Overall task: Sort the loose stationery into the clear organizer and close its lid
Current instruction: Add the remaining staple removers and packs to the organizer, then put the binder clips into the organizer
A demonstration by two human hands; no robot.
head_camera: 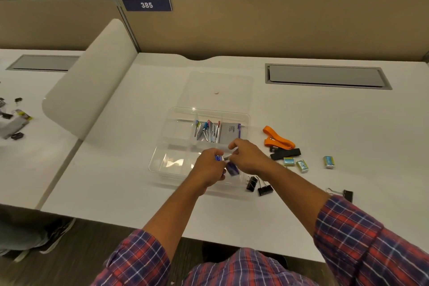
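The clear organizer (162, 158) lies open on the white desk, its lid (218, 86) flat behind it. Several pens (207, 131) and a grey card pack (229, 133) fill its back compartments. Both hands meet over the front right compartment. My left hand (209, 169) grips a small blue and white item (218, 158), and my right hand (248, 158) pinches the same item from the right. A blurred purple piece (232, 169) hangs just below the fingers. What the item is cannot be told.
Right of the organizer lie an orange lanyard (277, 138), a black strap (286, 153), three small erasers (301, 166) and three black binder clips (264, 189). A grey cable hatch (325, 76) sits at the back right. A divider panel (92, 90) stands left.
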